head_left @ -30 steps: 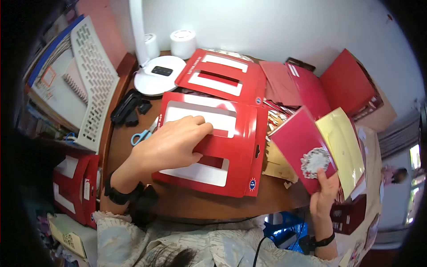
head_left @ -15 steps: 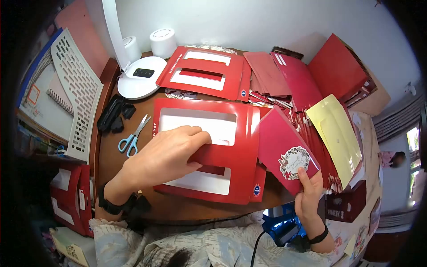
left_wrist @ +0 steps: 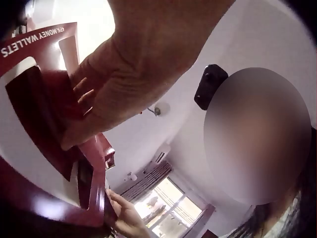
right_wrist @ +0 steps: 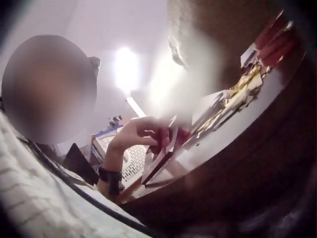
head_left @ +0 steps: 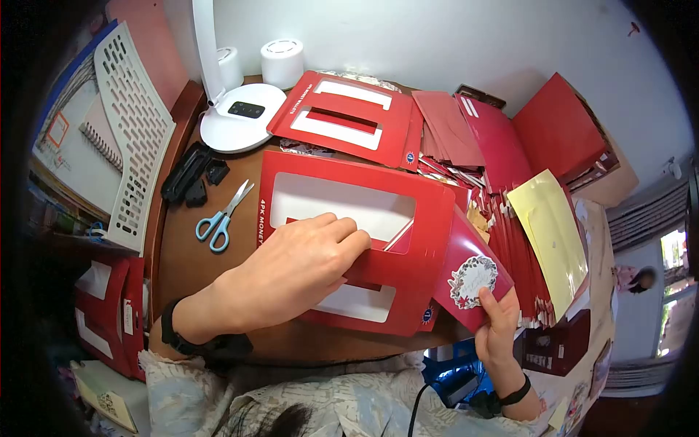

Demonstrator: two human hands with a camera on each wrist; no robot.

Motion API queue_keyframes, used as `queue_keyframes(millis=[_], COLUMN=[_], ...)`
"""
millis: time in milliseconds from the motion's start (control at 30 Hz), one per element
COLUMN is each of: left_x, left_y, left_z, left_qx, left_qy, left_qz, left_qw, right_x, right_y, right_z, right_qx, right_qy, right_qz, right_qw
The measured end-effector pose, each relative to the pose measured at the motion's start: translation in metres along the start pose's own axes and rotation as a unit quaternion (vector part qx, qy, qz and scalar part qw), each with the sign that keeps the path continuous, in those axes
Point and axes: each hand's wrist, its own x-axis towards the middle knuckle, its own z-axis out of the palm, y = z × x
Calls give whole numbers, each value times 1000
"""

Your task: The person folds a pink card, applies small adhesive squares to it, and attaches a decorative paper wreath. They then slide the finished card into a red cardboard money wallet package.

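Note:
A red cardboard sleeve with two cut-out windows [head_left: 429, 211] is tilted above the desk in the head view. My left hand [head_left: 291, 273] grips the strip between its windows; in the left wrist view that hand [left_wrist: 124, 69] has its fingers at the red card [left_wrist: 49, 99]. My right hand [head_left: 499, 331] holds a crimson folder [head_left: 462, 244] by its lower right corner, thumb beside a round floral label [head_left: 473, 282]. The folder's far part is inside the sleeve's right side, and pale edges [head_left: 399, 237] show through the upper window.
Blue scissors [head_left: 213, 231], black objects [head_left: 186, 175] and a lamp base [head_left: 244, 116] are at the left. A second windowed sleeve [head_left: 349, 116] lies behind. Red envelopes [head_left: 513, 255], a yellow envelope [head_left: 550, 240] and a red box [head_left: 561, 131] stand at the right.
My right hand has brought the crimson folder leftward from beside the sleeve, and its far end has passed inside. My left hand keeps its grip on the strip.

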Motion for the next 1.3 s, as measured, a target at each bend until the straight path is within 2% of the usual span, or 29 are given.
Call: queue_keyframes(millis=[167,333,533,767,867,933,1033,1100,1133,1167,1200,1233,1300], left_x=[-1,-2,-1,-1,0,-1,7,13,12,11,11,11,13], left_y=[0,0,4,4,8,4,-22,-44,-55,-66,-71,-71,-70], left_z=[1,0,-2,3,-2,-10,-33,-27,-24,-22,-21,-21,-20], left_qx=[21,39,24,46,95,61,16,-56,-55,-208,-356,-355,-463], left_qy=[-2,-29,-54,-25,-5,36,170,278,278,241,197,197,122], left_qz=[0,35,9,53,52,51,5,-101,-99,-165,-227,-227,-208], left_qw=[1000,998,998,997,994,996,985,954,954,933,885,885,853], right_x=[10,23,37,42,42,42,41,39,38,38,37,37,36], right_y=[-3,-10,-17,-22,-21,-21,-20,-20,-19,-19,-18,-17,-15], right_z=[-6,-9,-8,2,7,7,7,7,6,6,6,5,5], right_qx=[-13,-12,-40,-49,-29,-24,-13,-7,1,8,10,12,14], right_qy=[-24,-49,-75,-112,-121,-123,-125,-122,-119,-116,-116,-109,-102], right_qz=[5,25,29,64,65,63,58,54,53,51,50,45,41], right_qw=[1000,998,996,990,990,990,990,991,991,992,992,993,994])
